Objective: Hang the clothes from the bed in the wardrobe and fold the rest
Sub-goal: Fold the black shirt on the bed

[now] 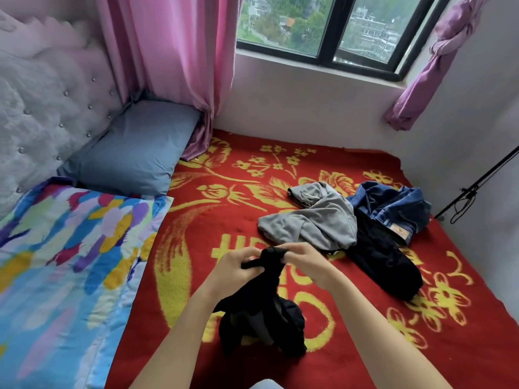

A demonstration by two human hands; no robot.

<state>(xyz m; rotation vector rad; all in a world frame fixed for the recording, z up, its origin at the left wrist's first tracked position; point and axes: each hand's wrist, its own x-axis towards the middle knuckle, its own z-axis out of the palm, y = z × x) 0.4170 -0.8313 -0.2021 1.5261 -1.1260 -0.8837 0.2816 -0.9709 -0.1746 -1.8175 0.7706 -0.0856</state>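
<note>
A black garment (261, 313) hangs bunched above the red and yellow blanket (351, 346) on the bed. My left hand (236, 266) and my right hand (304, 262) both pinch its top edge, close together, and a thin black strap sticks out by my left fingers. Beyond my hands a grey sweatshirt (314, 220) lies crumpled. A second black piece of clothing (384, 262) stretches out to its right. Blue denim jeans (390, 206) are heaped against the wall side.
A grey-blue pillow (134, 153) and a colourful quilt (61, 248) lie at the left by the tufted headboard (36, 113). Pink curtains (174, 60) hang beside the window (331, 26). A black stand (477, 183) leans at the right wall.
</note>
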